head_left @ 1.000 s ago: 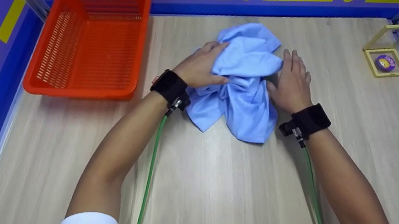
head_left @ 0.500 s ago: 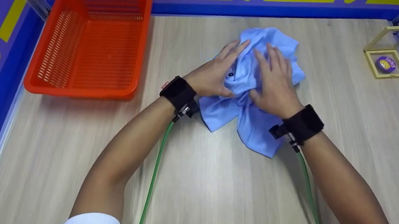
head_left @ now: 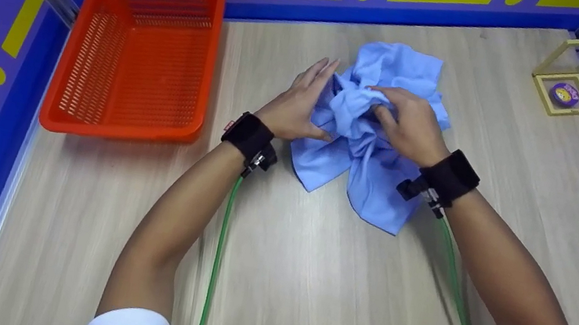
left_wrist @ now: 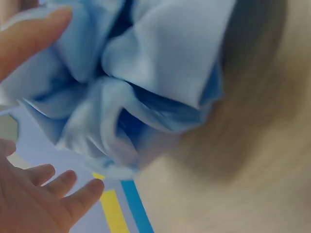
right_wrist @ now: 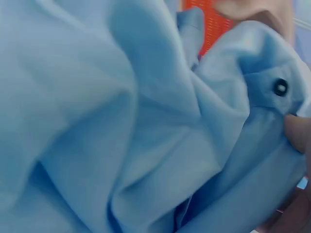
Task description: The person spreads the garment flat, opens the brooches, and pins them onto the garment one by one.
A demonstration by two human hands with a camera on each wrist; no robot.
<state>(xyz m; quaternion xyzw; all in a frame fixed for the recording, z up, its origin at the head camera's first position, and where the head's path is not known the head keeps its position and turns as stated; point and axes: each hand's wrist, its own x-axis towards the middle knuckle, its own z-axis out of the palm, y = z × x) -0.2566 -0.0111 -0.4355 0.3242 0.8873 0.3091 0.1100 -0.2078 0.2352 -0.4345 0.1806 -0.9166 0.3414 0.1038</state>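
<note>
A crumpled light blue shirt (head_left: 402, 67) lies bunched on the wooden table, with loose flaps spread toward the near side. My right hand (head_left: 414, 129) pinches a raised fold near its middle. In the right wrist view, a dark button (right_wrist: 280, 87) shows on the cloth close to a fingertip (right_wrist: 297, 131). On the shirt's left side my left hand (head_left: 292, 109) has its fingers extended and thumb spread, right beside the cloth. The left wrist view shows the straight fingers of the left hand (left_wrist: 34, 204) apart from the bunched shirt (left_wrist: 150, 53); whether the thumb touches it I cannot tell.
An orange plastic basket (head_left: 191, 137) with perforated sides stands at the left. A small yellow hinged frame (head_left: 547, 104) with a purple round item (head_left: 564, 95) inside sits at the far right corner. Blue walls border the table (head_left: 306, 271). Green cables run from both wrists.
Both hands moved right with the shirt, which shifted right and was rebunched. The right hand came over the cloth and took hold of a fold; the left has drawn slightly back left.
</note>
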